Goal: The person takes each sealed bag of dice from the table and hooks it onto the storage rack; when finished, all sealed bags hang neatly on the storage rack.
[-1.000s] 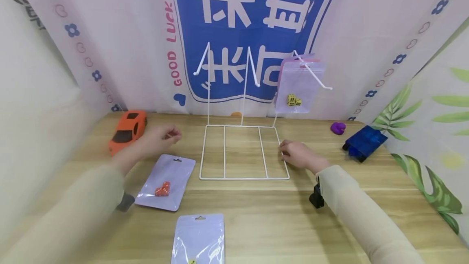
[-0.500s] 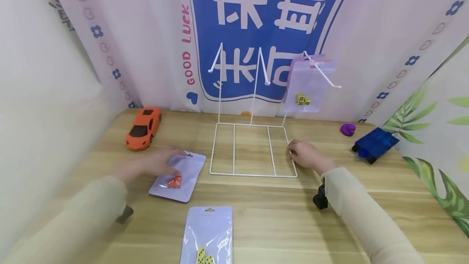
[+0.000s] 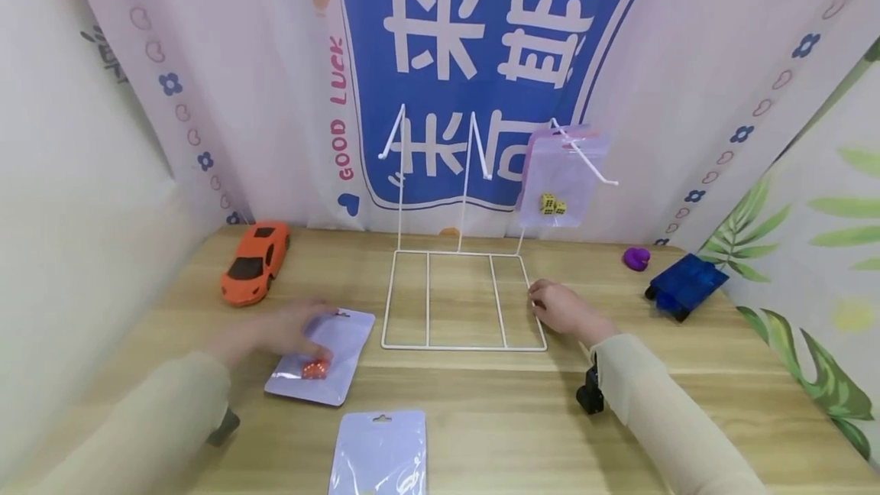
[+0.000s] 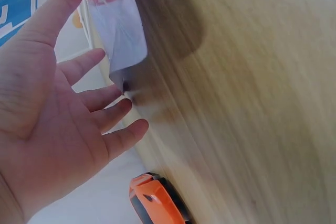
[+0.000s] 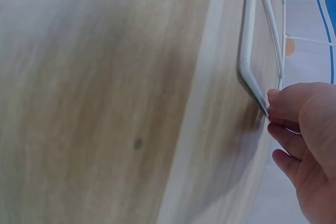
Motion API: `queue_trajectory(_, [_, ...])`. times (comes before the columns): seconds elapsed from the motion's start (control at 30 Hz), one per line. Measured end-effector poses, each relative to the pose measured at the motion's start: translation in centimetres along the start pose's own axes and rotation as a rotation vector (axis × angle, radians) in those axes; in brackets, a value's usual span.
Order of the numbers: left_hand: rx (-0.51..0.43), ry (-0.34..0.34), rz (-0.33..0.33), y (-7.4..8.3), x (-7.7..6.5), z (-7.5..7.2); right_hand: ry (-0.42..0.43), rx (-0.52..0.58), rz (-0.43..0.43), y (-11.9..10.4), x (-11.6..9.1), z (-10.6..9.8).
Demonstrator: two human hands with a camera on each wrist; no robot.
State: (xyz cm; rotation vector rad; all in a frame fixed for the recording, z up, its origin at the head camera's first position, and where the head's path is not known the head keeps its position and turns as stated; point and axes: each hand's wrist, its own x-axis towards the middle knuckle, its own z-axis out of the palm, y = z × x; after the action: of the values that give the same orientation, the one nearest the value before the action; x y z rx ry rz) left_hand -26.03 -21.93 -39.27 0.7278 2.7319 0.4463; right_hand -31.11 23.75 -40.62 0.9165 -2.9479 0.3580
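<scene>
My left hand [image 3: 287, 331] is over a lavender zip bag [image 3: 352, 346] with red dice [image 3: 315, 370], lying on the left of the table. In the left wrist view the fingers are spread and fairly straight. The thumb [image 4: 58, 11] reaches the bag [image 4: 123, 40] beside the dice, while the other fingers are near its edge. My right hand [image 3: 562, 309] pinches the right side wire of a white wire display rack [image 3: 464, 347]. The right wrist view shows thumb and fingertips meeting on that wire. On the rack's right hook hang bags; the front one [image 3: 567, 174] holds yellow dice.
Another lavender bag [image 3: 381, 445] lies at the front, cut off by the frame. An orange toy car [image 3: 256, 262] stands at the back left. A purple rubber duck [image 3: 635, 258] and a blue toy car [image 3: 687, 285] sit at the right. A printed curtain [image 3: 275, 98] hangs behind.
My left hand has come down toward me from beyond the bag with red dice onto it, its fingers opening out. My right hand stays on the rack's wire. The head view has shifted.
</scene>
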Motion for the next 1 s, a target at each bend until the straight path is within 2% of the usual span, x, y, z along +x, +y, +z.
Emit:
queue_trajectory(0.17, [0.008, 0.013, -0.028, 0.5, -0.5, 0.3, -0.002, -0.003, 0.03, -0.3, -0.2, 0.7])
queue_trajectory(0.4, [0.01, 0.113, -0.06, 0.7, -0.1, 0.3, 0.002, -0.003, 0.056, -0.2, 0.1, 0.5])
queue_trajectory(0.67, [-0.007, 0.131, -0.064, 0.8, 0.0, 0.7, -0.008, -0.008, 0.093, -0.2, -0.2, 0.0])
queue_trajectory(0.77, [-0.011, 0.107, -0.095, 1.1, -0.1, 0.3, -0.013, -0.003, 0.114, -0.3, -0.1, -0.2])
queue_trajectory(0.9, [-0.031, 0.046, -0.133, 1.1, -0.4, 0.1, -0.019, -0.005, 0.098, -0.4, 0.2, -0.3])
queue_trajectory(1.0, [-0.049, 0.016, -0.125, 1.0, -0.5, 0.2, -0.027, -0.012, 0.083, -0.4, 0.1, -0.2])
